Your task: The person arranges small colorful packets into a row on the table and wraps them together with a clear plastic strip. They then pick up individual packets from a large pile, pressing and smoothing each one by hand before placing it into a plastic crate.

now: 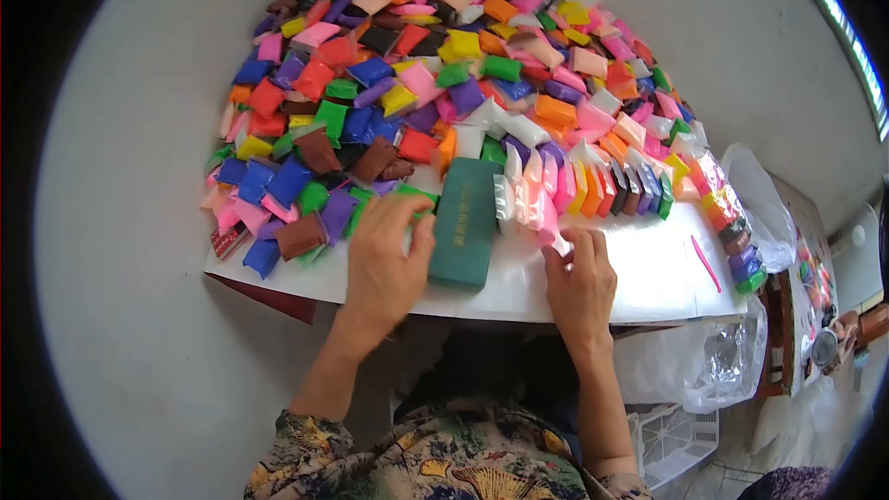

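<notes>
A row of small wrapped packets point(593, 187) in many colours stands on edge, to the right of a dark green box point(463, 231) with gold lettering. My left hand point(387, 245) is just left of the box, fingers curved and apart, close to a green packet point(417, 194); nothing shows in its grasp. At the near end of the row, my right hand point(581, 282) has its thumb and forefinger bent towards each other beside a pink packet point(547, 222). Whether the fingertips touch that packet is unclear.
A large heap of coloured packets point(407, 56) covers the back of the white table point(500, 301). On the right lie a pink tool point(706, 264) and a clear bag of packets point(727, 213). Below are plastic bags point(685, 361) and a white crate point(676, 444).
</notes>
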Motion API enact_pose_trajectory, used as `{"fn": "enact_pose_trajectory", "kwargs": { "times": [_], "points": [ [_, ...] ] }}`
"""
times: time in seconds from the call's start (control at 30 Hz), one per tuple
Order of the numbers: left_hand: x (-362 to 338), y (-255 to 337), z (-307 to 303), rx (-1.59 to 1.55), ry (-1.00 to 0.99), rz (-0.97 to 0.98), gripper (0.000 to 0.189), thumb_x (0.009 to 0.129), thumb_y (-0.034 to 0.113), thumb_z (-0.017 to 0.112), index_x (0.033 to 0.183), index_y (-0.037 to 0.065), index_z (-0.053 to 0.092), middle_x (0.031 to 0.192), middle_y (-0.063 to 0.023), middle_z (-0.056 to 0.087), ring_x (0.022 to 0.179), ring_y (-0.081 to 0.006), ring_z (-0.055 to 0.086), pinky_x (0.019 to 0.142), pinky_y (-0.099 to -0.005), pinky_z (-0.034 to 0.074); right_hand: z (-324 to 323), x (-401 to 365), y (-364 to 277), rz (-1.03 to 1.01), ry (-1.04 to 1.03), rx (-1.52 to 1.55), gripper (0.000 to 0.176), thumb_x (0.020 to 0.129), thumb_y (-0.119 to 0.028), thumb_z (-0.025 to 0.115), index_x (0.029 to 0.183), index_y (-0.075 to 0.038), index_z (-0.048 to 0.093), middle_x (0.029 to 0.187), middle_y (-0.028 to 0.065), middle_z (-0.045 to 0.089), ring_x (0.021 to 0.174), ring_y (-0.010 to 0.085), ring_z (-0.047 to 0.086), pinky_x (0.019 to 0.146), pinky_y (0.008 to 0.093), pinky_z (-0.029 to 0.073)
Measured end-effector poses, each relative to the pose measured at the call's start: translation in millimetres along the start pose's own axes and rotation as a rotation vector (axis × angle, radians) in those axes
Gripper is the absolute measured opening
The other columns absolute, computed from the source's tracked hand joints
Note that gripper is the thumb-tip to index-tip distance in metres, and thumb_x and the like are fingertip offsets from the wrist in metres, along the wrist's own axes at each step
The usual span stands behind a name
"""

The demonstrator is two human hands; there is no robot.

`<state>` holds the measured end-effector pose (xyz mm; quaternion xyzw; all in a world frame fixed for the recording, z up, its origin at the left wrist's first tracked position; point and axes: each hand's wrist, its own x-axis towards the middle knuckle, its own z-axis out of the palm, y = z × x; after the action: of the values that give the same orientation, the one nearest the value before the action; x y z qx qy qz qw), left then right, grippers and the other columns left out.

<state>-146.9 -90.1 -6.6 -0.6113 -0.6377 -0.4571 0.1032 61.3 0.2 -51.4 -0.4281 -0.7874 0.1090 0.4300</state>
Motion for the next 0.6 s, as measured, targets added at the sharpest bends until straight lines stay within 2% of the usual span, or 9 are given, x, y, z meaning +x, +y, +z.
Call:
{"fn": "enact_pose_trajectory", "kwargs": {
  "times": [0.03, 0.13, 0.2, 0.27, 0.37, 0.47, 0.5, 0.6],
  "points": [
    [8.5, -8.0, -2.8, -0.006, 0.028, -0.043, 0.013, 0.09, 0.003, 0.061, 0.102, -0.001, 0.064, 0.094, -0.0163, 0.065, 0.086, -0.0309, 0.062, 0.077, -0.0374, 0.049, -2.8, -4.4, 1.8, -0.009, 0.03, -0.001, 0.024, 0.083, -0.004, 0.071, 0.103, -0.002, 0.058, 0.098, 0.0161, 0.06, 0.069, 0.032, 0.065, 0.064, 0.0419, 0.052],
    [48.5, -30.1, -9.2, 0.086, -0.009, -0.015, 0.014, 0.092, 0.007, 0.06, 0.103, -0.001, 0.064, 0.092, -0.0161, 0.065, 0.086, -0.0309, 0.063, 0.077, -0.0373, 0.049, -13.2, -15.3, 5.2, 0.018, 0.024, 0.033, 0.023, 0.083, -0.002, 0.071, 0.102, -0.001, 0.058, 0.095, 0.0152, 0.06, 0.064, 0.0287, 0.062, 0.062, 0.0398, 0.051],
    [80.8, -45.8, -2.6, 0.203, 0.053, 0.141, 0.016, 0.093, 0.01, 0.059, 0.104, -0.001, 0.065, 0.091, -0.0165, 0.066, 0.085, -0.0302, 0.064, 0.076, -0.037, 0.05, -13.6, -20.6, 9.8, -0.022, 0.053, 0.048, 0.022, 0.082, 0.0, 0.071, 0.1, 0.0, 0.058, 0.092, 0.0149, 0.06, 0.063, 0.0274, 0.061, 0.061, 0.0386, 0.05],
    [117.7, -70.5, 6.0, 0.257, 0.08, 0.205, 0.016, 0.092, 0.007, 0.057, 0.103, -0.002, 0.064, 0.09, -0.0154, 0.067, 0.084, -0.0264, 0.066, 0.075, -0.0364, 0.05, -13.7, -23.3, 11.9, -0.062, 0.073, 0.055, 0.021, 0.082, 0.001, 0.07, 0.099, 0.0, 0.057, 0.092, 0.0151, 0.059, 0.064, 0.0278, 0.061, 0.061, 0.0386, 0.05],
    [167.5, -89.3, 4.4, 0.02, -0.047, -0.031, 0.018, 0.09, 0.006, 0.055, 0.103, -0.004, 0.064, 0.088, -0.0143, 0.068, 0.082, -0.023, 0.067, 0.074, -0.0364, 0.051, -15.1, -25.4, 12.4, -0.088, 0.089, 0.074, 0.019, 0.082, 0.003, 0.068, 0.098, 0.001, 0.057, 0.092, 0.0157, 0.059, 0.066, 0.0283, 0.061, 0.061, 0.0385, 0.05],
    [198.4, -142.1, 28.2, -0.112, -0.006, -0.028, 0.021, 0.089, 0.007, 0.053, 0.102, -0.005, 0.064, 0.087, -0.0126, 0.069, 0.08, -0.0194, 0.067, 0.073, -0.0358, 0.052, -16.0, -27.5, 14.3, -0.085, 0.08, 0.077, 0.019, 0.082, 0.003, 0.068, 0.097, 0.001, 0.057, 0.092, 0.0162, 0.06, 0.067, 0.0291, 0.062, 0.062, 0.0386, 0.051],
    [201.5, -143.5, 32.6, -0.123, 0.012, -0.04, 0.02, 0.088, 0.008, 0.055, 0.1, -0.004, 0.065, 0.087, -0.0153, 0.069, 0.08, -0.0225, 0.068, 0.074, -0.0368, 0.053, -17.0, -27.3, 12.6, -0.088, 0.083, 0.083, 0.018, 0.082, 0.004, 0.067, 0.097, 0.001, 0.057, 0.092, 0.0166, 0.06, 0.068, 0.0303, 0.062, 0.063, 0.0392, 0.051],
    [201.8, -144.2, 51.4, 0.07, 0.082, 0.048, 0.021, 0.087, 0.012, 0.055, 0.097, -0.002, 0.068, 0.09, -0.0228, 0.069, 0.086, -0.0393, 0.067, 0.077, -0.0455, 0.053, -15.6, -27.6, 12.7, -0.09, 0.085, 0.075, 0.018, 0.082, 0.004, 0.067, 0.096, 0.001, 0.057, 0.092, 0.0167, 0.06, 0.071, 0.0317, 0.062, 0.063, 0.0396, 0.051]
  ]
}}
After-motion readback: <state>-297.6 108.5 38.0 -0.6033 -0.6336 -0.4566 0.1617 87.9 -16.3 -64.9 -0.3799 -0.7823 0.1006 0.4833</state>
